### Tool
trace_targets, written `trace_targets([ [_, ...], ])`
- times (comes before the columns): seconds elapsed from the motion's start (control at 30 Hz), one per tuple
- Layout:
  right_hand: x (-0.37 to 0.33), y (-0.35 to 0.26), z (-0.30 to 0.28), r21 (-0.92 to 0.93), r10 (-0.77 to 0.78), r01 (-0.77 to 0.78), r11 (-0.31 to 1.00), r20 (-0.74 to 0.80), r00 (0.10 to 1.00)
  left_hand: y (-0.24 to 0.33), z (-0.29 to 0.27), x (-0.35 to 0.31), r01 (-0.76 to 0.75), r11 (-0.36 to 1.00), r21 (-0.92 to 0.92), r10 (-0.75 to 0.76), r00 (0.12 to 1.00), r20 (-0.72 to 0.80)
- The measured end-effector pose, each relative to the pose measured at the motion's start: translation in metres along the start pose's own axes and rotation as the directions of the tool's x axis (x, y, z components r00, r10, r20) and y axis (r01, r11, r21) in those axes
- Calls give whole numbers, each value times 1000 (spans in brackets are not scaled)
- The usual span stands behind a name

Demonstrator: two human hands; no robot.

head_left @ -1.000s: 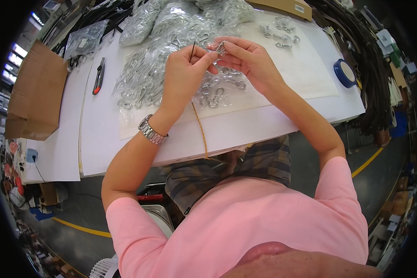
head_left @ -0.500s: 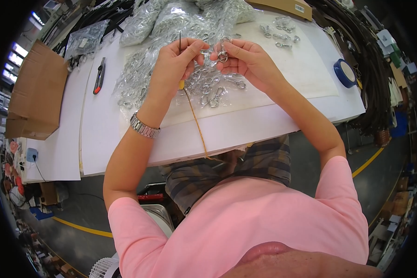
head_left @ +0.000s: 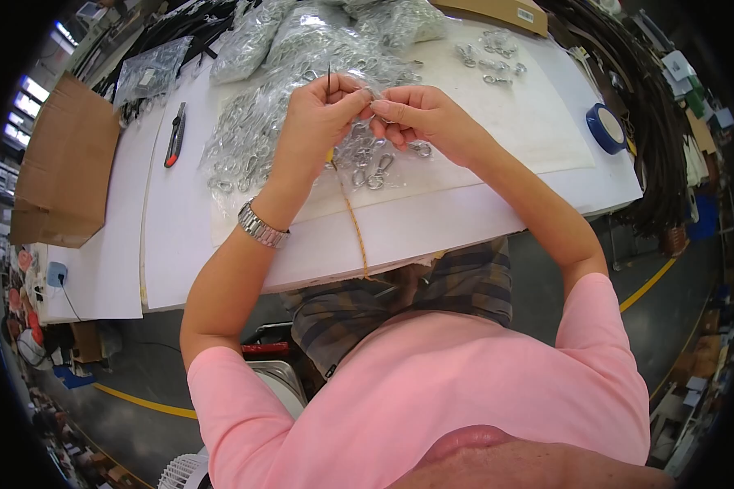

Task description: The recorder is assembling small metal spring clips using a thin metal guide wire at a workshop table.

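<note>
My left hand [head_left: 326, 110] is closed around a thin tool with a dark shaft [head_left: 329, 80] pointing away from me and a yellow end [head_left: 330, 153] below the palm. An orange cord [head_left: 353, 216] runs from that end to the table's near edge. Fingertips of my right hand [head_left: 416, 114] meet those of the left, pinching a silver metal snap hook [head_left: 373, 94] mostly hidden between them. Under both hands lies a heap of similar snap hooks [head_left: 379, 171], many in clear plastic.
Bulging plastic bags [head_left: 314, 37] fill the table's far side. Several loose snap hooks [head_left: 497, 65] lie far right, with a blue tape roll [head_left: 605, 129] near the right edge. A box cutter [head_left: 175, 134] and a cardboard box [head_left: 65, 163] are at left.
My hands have come together. The right hand moved slightly left and down with the snap hook, now largely covered by fingers; the left moved a little right with the thin tool.
</note>
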State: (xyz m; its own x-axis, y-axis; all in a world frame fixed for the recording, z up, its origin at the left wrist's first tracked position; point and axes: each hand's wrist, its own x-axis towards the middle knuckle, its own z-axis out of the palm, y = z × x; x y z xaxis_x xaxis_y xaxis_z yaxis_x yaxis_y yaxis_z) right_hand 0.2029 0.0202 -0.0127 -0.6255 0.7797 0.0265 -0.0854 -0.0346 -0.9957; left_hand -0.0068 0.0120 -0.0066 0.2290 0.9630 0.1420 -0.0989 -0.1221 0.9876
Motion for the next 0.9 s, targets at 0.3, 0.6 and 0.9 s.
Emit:
trace_targets([
  [0.3,0,-5,-20,533,166,-296,792,280,946,6,-1,-3,-8,991,-135,32,985,172],
  [0.6,0,-8,-16,383,114,-197,902,230,967,-7,-41,13,40,881,-472,-41,999,8],
  [0.9,-1,-12,-19,345,138,-199,918,192,972,21,-21,5,-164,909,384,43,951,306],
])
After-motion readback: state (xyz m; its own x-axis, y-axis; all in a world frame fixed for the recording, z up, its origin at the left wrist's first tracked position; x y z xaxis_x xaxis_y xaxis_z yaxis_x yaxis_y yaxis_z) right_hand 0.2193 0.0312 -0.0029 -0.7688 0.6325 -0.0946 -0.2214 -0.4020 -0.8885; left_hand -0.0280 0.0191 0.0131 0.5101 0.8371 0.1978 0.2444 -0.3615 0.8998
